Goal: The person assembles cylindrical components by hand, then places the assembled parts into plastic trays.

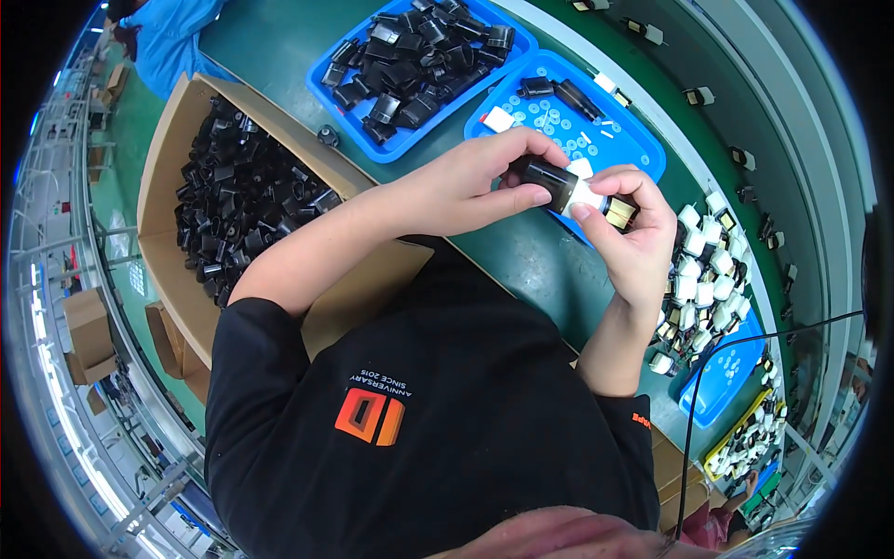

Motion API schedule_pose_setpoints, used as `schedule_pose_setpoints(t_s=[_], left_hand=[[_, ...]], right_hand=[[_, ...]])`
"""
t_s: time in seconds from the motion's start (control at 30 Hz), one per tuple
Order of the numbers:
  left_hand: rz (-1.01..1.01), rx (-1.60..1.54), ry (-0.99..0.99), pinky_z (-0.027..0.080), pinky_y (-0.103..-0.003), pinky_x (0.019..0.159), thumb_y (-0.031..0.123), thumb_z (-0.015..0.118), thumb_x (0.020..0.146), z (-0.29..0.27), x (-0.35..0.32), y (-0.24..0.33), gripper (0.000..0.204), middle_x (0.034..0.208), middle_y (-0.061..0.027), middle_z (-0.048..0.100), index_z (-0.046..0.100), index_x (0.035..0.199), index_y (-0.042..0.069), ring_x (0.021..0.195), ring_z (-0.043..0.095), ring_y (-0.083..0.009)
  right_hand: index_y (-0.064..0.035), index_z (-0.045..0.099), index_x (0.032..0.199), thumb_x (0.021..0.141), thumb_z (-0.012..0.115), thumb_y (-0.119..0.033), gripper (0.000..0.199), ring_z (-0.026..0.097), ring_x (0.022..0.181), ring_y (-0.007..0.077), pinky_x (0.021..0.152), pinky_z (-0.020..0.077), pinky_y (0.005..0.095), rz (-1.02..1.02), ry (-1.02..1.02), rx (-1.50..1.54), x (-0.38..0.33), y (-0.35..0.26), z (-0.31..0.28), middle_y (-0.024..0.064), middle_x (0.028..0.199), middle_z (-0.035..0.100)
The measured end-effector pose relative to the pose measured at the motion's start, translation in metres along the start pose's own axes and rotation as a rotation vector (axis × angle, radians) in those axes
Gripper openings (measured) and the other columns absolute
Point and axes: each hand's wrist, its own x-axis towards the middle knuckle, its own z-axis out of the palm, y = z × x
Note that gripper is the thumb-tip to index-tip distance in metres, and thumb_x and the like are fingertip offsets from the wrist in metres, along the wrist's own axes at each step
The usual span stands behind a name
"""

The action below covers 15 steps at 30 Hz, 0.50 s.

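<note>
In front of my chest, over the near edge of a blue tray (pixel 652 140), both hands meet on one small part. My left hand (pixel 484 182) grips a glossy black tubular casing (pixel 548 183) between thumb and fingers. Pinched in my right hand (pixel 638 219) is a white piece with a gold-coloured end (pixel 618 212). The white piece meets the casing's open end; how far it sits inside cannot be told. Two black casings (pixel 577 99), a white block with a red end (pixel 497 120) and several small clear rings (pixel 551 117) lie in the tray.
Another blue tray (pixel 400 149) holds heaped black casings. At my left stands an open cardboard box (pixel 160 163) full of black casings. White-and-black pieces (pixel 703 270) are piled on the right of the green table (pixel 531 265). Beyond runs a conveyor (pixel 726 126) carrying spaced pieces.
</note>
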Motion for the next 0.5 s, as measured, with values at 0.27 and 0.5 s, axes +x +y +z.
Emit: schedule_pose_setpoints(t_s=[0.27,0.5], left_hand=[[-0.023,0.052,0.024,0.050,-0.025,0.082,0.007,0.068,0.092,0.000,0.000,0.004,0.042,0.122,-0.0071,0.058,0.053,0.130,0.003,0.106,0.058,-0.0115],[0.336,0.261,0.115,0.055,-0.032,0.083,0.007,0.079,0.080,0.017,0.011,0.030,0.051,0.121,-0.0078,0.066,0.059,0.127,0.006,0.106,0.066,-0.0206]], right_hand=[[-0.0032,0.055,0.104,0.083,0.065,0.004,0.025,0.059,0.090,0.0154,0.073,0.0525,0.0281,0.001,-0.131,0.492,0.011,0.029,0.008,0.0095,0.106,0.056],[-0.0060,0.054,0.106,0.084,0.062,-0.004,0.023,0.061,0.103,0.0264,0.083,0.0561,0.0377,-0.029,-0.065,1.016,-0.002,0.061,0.024,0.0149,0.117,0.056]])
